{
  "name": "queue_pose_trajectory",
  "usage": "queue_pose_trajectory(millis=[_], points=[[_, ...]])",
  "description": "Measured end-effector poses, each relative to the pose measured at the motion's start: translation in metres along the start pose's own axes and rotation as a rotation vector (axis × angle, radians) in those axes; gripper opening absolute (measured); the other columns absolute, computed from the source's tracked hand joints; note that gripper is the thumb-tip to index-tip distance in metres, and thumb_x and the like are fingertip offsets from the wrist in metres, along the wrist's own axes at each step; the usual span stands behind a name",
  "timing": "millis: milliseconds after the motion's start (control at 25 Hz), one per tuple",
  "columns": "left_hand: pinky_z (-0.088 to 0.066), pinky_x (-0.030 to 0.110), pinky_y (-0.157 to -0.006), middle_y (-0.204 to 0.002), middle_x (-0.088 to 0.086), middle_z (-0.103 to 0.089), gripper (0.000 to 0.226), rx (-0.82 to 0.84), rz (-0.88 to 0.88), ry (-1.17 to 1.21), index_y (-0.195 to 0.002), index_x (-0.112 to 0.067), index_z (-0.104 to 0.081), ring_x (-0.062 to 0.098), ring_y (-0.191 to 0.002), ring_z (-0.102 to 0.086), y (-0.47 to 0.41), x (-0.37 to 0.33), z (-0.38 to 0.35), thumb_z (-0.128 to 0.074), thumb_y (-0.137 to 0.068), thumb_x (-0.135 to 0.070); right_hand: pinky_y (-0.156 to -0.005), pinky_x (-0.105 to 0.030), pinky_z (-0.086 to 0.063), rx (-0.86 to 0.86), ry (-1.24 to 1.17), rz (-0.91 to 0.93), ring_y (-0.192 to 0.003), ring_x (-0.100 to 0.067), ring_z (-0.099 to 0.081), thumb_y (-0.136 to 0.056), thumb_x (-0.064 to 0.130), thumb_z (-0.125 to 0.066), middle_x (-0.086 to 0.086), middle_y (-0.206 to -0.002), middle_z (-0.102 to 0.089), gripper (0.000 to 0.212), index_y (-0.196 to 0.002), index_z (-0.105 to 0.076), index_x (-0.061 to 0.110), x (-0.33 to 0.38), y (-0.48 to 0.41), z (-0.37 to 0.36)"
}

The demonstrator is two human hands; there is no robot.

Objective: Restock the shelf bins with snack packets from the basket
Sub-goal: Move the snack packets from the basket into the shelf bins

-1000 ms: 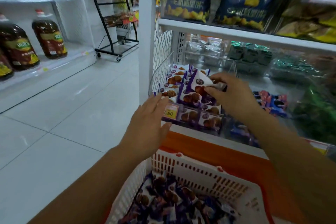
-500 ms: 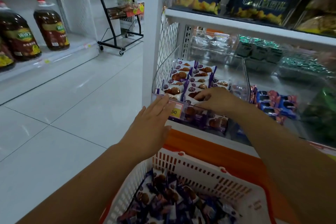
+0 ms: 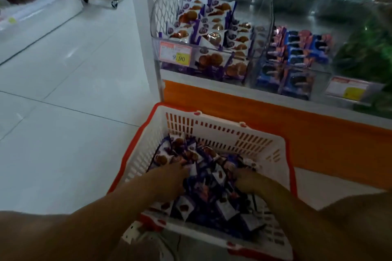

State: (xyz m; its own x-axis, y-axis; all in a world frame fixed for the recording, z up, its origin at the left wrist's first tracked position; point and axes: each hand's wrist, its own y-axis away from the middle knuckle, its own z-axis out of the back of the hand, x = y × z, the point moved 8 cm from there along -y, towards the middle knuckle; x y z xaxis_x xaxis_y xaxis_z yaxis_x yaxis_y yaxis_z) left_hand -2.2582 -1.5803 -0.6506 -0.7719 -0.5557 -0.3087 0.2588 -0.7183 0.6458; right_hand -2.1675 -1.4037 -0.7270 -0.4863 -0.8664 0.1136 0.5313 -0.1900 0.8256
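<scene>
Basket, white with a red rim, below the shelf: holds a heap of purple packets. Left hand and right hand are both down in the heap, packets between and around them, fingertips sunk among the packets; whether either hand grips one cannot be told. Bin above, with price tag, holds like packets, well apart from both hands.

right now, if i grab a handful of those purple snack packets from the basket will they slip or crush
Probably slippery: the purple and white snack packets look glossy and lie loosely heaped in the white plastic basket, so some may slide out. Likely light, being small film wrappers. The pictured biscuits suggest brittle contents; squeeze gently.
</scene>
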Motion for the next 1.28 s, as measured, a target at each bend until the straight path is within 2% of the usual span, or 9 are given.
queue_pose_trajectory(millis=[160, 320, 480, 640, 720, 840, 960, 1080, 1280], points=[[-0.037, 0.042, -0.109, -0.151, 0.008, -0.035, 0.050, 0.156, -0.014, 0.006, -0.148, -0.022, -0.034, 0.028, -0.133, -0.041, -0.015, -0.020, -0.043, -0.047, -0.101, -0.034, -0.109, -0.041, -0.039, 0.268, 0.005, -0.108, -0.123, -0.030, -0.049, -0.100, 0.020, -0.052, -0.022, -0.145, -0.041, 0.047, -0.140, -0.043, -0.001, -0.037, -0.008, -0.089], [-0.039, 0.043, -0.107, -0.150, 0.008, -0.036, 0.049, 0.191, -0.058, 0.032, -0.148, -0.024, -0.036, 0.030, -0.129, -0.044, -0.027, -0.042, -0.060, -0.047, -0.101, -0.032, -0.102, -0.038, -0.044, 0.109, -0.005, -0.085, -0.126, -0.035, -0.045, -0.090, 0.028, -0.065, -0.021, -0.148, -0.031, 0.078, -0.151, -0.021, 0.009, -0.033, -0.005, -0.119], [-0.037, 0.040, -0.108, -0.151, 0.011, -0.035, 0.052, 0.232, -0.064, 0.067, -0.148, -0.014, -0.035, 0.030, -0.132, -0.041, -0.032, -0.062, -0.075, -0.050, -0.100, -0.030, -0.097, -0.036, -0.048, 0.056, -0.082, -0.028, -0.117, -0.031, -0.052, -0.089, 0.025, -0.065, -0.017, -0.137, -0.044, 0.066, -0.143, -0.032, 0.008, -0.021, 0.010, -0.109], [-0.038, 0.038, -0.107, -0.145, 0.009, -0.043, 0.060, 0.150, -0.146, 0.320, -0.146, -0.017, -0.037, 0.031, -0.132, -0.043, -0.035, -0.077, -0.064, -0.063, -0.093, -0.029, -0.090, -0.039, -0.055, 0.204, -0.786, -0.070, -0.103, -0.031, -0.064, -0.081, 0.030, -0.071, -0.014, -0.112, -0.064, 0.034, -0.108, -0.066, 0.009, -0.018, 0.026, -0.064], [-0.043, 0.038, -0.105, -0.141, -0.002, -0.049, 0.065, 0.086, -0.147, 0.552, -0.146, -0.029, -0.037, 0.025, -0.126, -0.051, -0.040, -0.073, -0.049, -0.068, -0.089, -0.035, -0.093, -0.049, -0.054, 0.182, -1.237, -0.065, -0.101, -0.034, -0.067, -0.080, 0.025, -0.073, -0.018, -0.112, -0.068, 0.043, -0.116, -0.064, 0.003, -0.013, 0.038, -0.044], [-0.052, 0.040, -0.097, -0.121, -0.005, -0.065, 0.036, -0.012, -0.068, 0.908, -0.120, -0.041, -0.059, 0.019, -0.107, -0.065, -0.044, -0.059, -0.026, -0.072, -0.087, -0.032, -0.091, -0.054, -0.053, 0.138, -1.615, 0.123, -0.107, -0.040, -0.064, -0.094, 0.032, -0.061, -0.021, -0.114, -0.068, 0.036, -0.122, -0.059, 0.010, -0.002, 0.054, -0.017], [-0.055, 0.043, -0.093, -0.112, -0.004, -0.071, 0.030, -0.081, -0.029, 1.139, -0.110, -0.035, -0.066, 0.018, -0.101, -0.069, -0.039, -0.050, -0.008, -0.076, -0.084, -0.025, -0.079, -0.046, -0.059, 0.109, -1.658, 0.252, -0.110, -0.041, -0.062, -0.095, 0.043, -0.053, -0.020, -0.117, -0.067, 0.039, -0.125, -0.058, 0.019, 0.004, 0.072, 0.002], [-0.057, 0.039, -0.090, -0.115, -0.003, -0.070, 0.040, -0.098, 0.013, 1.304, -0.121, -0.025, -0.064, 0.017, -0.101, -0.069, -0.036, -0.046, -0.003, -0.076, -0.083, -0.022, -0.071, -0.033, -0.059, 0.010, -1.605, 0.283, -0.095, -0.030, -0.068, -0.089, 0.029, -0.064, -0.020, -0.113, -0.069, 0.042, -0.123, -0.060, 0.006, 0.004, 0.076, 0.016], [-0.058, 0.038, -0.087, -0.115, 0.002, -0.069, 0.037, -0.098, 0.026, 1.429, -0.120, -0.019, -0.063, 0.019, -0.099, -0.070, -0.031, -0.048, 0.002, -0.074, -0.085, -0.017, -0.074, -0.032, -0.059, -0.086, -1.619, 0.272, -0.087, -0.026, -0.069, -0.093, 0.026, -0.062, -0.019, -0.108, -0.070, 0.036, -0.119, -0.063, 0.002, 0.002, 0.075, 0.023]])
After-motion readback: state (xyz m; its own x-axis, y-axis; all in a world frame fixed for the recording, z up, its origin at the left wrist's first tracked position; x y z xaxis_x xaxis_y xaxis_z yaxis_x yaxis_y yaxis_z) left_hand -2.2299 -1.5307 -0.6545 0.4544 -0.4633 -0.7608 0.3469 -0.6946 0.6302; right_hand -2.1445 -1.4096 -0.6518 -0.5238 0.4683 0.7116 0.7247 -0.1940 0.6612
